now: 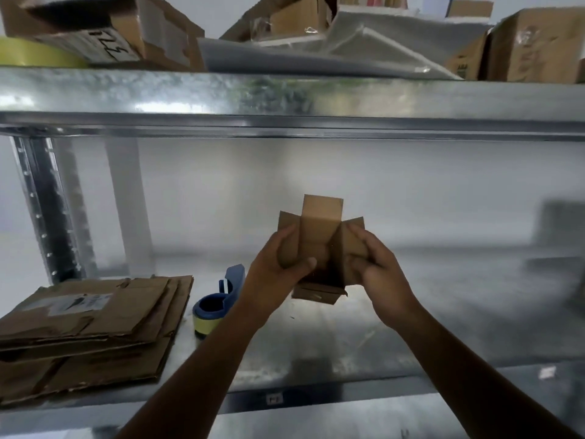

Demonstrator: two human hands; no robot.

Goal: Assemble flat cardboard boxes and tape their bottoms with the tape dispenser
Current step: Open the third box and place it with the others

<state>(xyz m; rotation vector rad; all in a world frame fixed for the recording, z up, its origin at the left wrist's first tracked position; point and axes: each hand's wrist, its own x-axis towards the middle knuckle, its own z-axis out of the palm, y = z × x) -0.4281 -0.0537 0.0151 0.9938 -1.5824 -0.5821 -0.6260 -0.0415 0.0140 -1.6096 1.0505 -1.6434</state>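
A small brown cardboard box [319, 229] is held up above the metal shelf [316, 350], its flaps spread outward and its dark inside facing me. My left hand [275, 274] grips its left side with the thumb across the front. My right hand [376, 264] grips its right side. A blue tape dispenser [218, 302] with a yellowish tape roll stands on the shelf just left of my left wrist. A stack of flat cardboard boxes [91, 327] lies at the shelf's left.
An upper metal shelf [285, 99] spans the view overhead, loaded with cardboard boxes [535, 45], plastic sheets [364, 49] and a yellow roll [34, 53]. A steel upright [47, 210] stands at the left. A dark blurred shape [560, 236] sits far right.
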